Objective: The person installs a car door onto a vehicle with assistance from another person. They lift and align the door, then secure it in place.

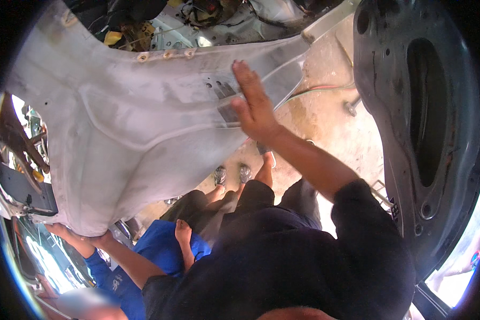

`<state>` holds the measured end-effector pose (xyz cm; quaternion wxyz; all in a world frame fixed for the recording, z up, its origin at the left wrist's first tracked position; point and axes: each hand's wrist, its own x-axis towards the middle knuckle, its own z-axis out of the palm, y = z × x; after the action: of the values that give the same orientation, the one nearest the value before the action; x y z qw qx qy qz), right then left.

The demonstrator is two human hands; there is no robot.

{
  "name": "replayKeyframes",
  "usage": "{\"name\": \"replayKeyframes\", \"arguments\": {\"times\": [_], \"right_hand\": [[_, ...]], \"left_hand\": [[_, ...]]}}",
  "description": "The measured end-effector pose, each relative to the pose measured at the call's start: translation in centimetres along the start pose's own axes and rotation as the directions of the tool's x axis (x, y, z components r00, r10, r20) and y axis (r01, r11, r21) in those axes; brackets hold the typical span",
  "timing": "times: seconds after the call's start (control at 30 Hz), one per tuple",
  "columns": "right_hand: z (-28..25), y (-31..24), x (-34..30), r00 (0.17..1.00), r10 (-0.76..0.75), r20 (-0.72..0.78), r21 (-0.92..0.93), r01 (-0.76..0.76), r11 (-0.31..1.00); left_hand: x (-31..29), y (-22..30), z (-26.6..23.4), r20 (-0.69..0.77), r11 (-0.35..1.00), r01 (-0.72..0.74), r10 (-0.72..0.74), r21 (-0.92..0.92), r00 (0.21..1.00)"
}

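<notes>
A grey, dull-surfaced car fender [128, 112] spans the left and middle of the view. My right hand [253, 104] is at its right part, fingers stretched out, beside a darker patch with small slots. Whether the palm presses on the metal I cannot tell. At the fender's lower left edge, my left hand [100, 238] grips the rim, its fingers mostly hidden by the metal. Right beside it a co-worker's hand [64, 232] touches the same edge.
A co-worker in a blue shirt [157, 242] stands close at my left. On the right rises a dark metal body panel [378, 80] with a long opening. A hammer-like tool [352, 105] and a thin hose [320, 88] lie on the floor. Engine-bay parts [197, 21] show at the top.
</notes>
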<state>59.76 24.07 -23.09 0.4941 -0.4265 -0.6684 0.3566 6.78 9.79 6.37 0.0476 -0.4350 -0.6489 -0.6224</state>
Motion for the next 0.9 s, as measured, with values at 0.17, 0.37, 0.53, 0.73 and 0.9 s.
{"name": "replayKeyframes", "arguments": {"times": [0.17, 0.37, 0.53, 0.73, 0.9], "right_hand": [[0.3, -0.9, 0.2, 0.999, -0.02, -0.046, -0.087, 0.016, 0.996], [3.0, 1.5, -1.3, 0.978, -0.054, 0.201, -0.096, 0.074, 0.993], [0.1, 1.7, -0.7, 0.988, -0.147, 0.057, -0.112, 0.152, 0.982], [4.5, 1.6, -0.4, 0.976, -0.209, 0.063, -0.086, 0.214, 0.973], [2.5, 2.9, -3.9, 0.985, -0.087, 0.149, -0.158, 0.111, 0.981]], "left_hand": [[0.0, 0.0, 0.0, -0.007, 1.0, 0.015, -0.015, 0.018, 1.0], [-0.7, 0.4, 0.0, -0.03, 0.999, 0.027, -0.026, 0.033, 0.999], [0.5, 0.3, 0.1, -0.014, 0.999, 0.033, -0.033, 0.013, 0.999], [-0.5, 0.0, -0.7, -0.033, 0.998, 0.056, -0.056, 0.009, 0.998], [-1.0, -0.5, -0.3, -0.049, 0.993, 0.101, -0.103, -0.053, 0.993]]}}
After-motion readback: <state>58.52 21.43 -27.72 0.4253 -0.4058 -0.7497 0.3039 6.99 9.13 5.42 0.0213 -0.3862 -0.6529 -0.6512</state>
